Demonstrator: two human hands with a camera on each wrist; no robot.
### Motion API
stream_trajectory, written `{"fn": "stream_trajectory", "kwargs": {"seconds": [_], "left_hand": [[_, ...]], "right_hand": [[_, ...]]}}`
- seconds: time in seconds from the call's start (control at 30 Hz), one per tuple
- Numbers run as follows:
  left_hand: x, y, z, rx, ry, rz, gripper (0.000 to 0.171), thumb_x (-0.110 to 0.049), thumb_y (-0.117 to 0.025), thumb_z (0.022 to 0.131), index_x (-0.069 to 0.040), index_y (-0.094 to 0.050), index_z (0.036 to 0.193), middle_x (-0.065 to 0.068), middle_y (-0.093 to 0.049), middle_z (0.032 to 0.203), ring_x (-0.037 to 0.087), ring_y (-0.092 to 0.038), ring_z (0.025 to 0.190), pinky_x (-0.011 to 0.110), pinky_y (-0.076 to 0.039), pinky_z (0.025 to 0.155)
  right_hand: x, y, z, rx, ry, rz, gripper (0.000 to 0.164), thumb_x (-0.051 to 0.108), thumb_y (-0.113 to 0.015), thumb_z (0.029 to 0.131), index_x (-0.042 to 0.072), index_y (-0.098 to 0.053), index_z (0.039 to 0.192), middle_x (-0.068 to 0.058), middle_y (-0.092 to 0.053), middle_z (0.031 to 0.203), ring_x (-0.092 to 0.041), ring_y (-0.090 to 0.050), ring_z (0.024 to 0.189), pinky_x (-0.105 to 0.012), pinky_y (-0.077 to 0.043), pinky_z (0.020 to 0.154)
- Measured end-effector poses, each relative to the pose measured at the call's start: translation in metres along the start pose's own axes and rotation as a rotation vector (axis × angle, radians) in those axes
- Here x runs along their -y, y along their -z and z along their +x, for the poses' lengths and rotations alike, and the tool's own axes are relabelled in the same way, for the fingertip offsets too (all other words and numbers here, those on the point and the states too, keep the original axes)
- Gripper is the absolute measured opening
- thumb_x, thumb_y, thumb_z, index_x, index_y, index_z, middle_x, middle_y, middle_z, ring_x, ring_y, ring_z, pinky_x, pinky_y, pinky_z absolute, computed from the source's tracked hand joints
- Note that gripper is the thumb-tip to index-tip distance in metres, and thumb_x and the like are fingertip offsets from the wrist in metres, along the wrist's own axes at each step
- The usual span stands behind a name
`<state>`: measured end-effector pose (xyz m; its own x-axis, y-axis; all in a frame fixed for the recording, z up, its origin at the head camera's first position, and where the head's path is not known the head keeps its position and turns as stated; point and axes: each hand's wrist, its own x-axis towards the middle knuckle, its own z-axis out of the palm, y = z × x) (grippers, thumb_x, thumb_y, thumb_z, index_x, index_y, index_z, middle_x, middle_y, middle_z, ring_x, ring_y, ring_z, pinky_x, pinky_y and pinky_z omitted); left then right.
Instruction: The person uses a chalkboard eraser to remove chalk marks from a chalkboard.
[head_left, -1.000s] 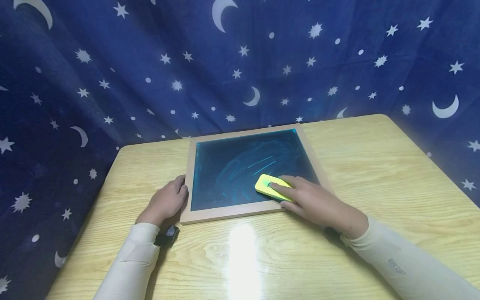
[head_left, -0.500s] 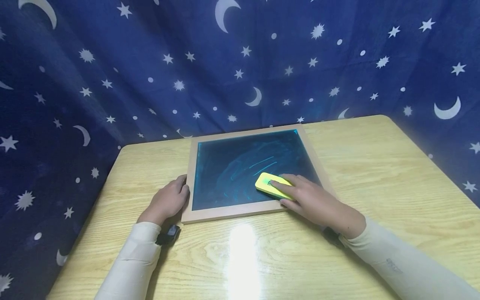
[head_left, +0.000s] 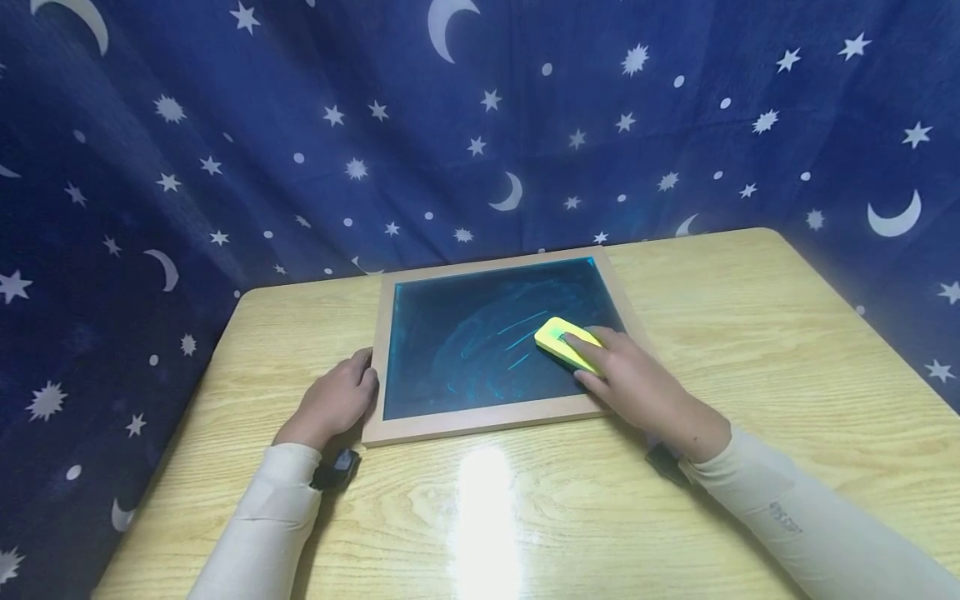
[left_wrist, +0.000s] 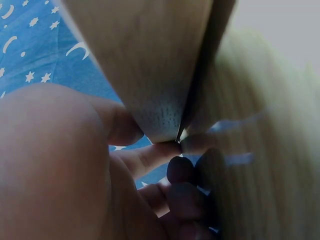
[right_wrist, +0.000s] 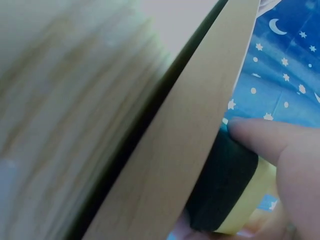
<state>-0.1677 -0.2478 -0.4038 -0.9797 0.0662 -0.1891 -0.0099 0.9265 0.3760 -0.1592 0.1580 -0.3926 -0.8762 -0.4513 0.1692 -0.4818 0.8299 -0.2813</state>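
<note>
A small chalkboard (head_left: 450,333) in a pale wooden frame lies on the table, bearing faint chalk smears and several thin light-blue strokes. My right hand (head_left: 637,379) grips a chalkboard eraser (head_left: 551,335), yellow on top with a dark felt underside, over the board's right part. In the right wrist view, the thumb (right_wrist: 260,137) lies along the eraser's side, close to the wooden frame edge (right_wrist: 170,120). At the board's left side my left hand (head_left: 335,400) holds the frame, thumb and index finger at its edge (left_wrist: 155,75) and the other fingers curled, as the left wrist view shows.
The light wood-grain table (head_left: 750,350) extends around the board, with a bright glare patch (head_left: 486,517) in front of it. A dark blue curtain (head_left: 405,125) with moons and stars hangs behind and along the left. Black wrist cameras (head_left: 337,471) sit under both wrists.
My right hand has slid the eraser up and to the right across the board, uncovering a short chalk stroke at its lower left. The left hand and board have stayed in place.
</note>
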Motion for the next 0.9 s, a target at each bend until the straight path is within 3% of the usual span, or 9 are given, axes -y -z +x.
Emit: {"fn": "stream_trajectory", "kwargs": {"seconds": [0.6,0.9], "left_hand": [[0.0006,-0.0002,0.0009,-0.003,-0.003,0.005,0.056,-0.030,-0.022,0.107,-0.004,-0.030,0.156,0.024,-0.044,0.153,0.046,-0.041,0.141,0.064,-0.037,0.111],[0.0013,-0.0006,0.0006,-0.001,-0.006,0.009,0.056,-0.031,-0.022,0.107,-0.005,-0.029,0.157,0.024,-0.043,0.154,0.046,-0.041,0.141,0.064,-0.037,0.111]], "right_hand": [[-0.0093,0.0095,-0.0017,-0.041,-0.061,-0.074,0.055,0.019,-0.069,0.095,0.006,-0.051,0.145,-0.028,-0.060,0.126,-0.042,-0.062,0.112,-0.056,-0.054,0.092],[-0.0101,0.0084,-0.0021,-0.055,-0.014,-0.087,0.056,0.019,-0.070,0.094,0.004,-0.052,0.144,-0.027,-0.061,0.124,-0.041,-0.063,0.109,-0.054,-0.055,0.090]]}}
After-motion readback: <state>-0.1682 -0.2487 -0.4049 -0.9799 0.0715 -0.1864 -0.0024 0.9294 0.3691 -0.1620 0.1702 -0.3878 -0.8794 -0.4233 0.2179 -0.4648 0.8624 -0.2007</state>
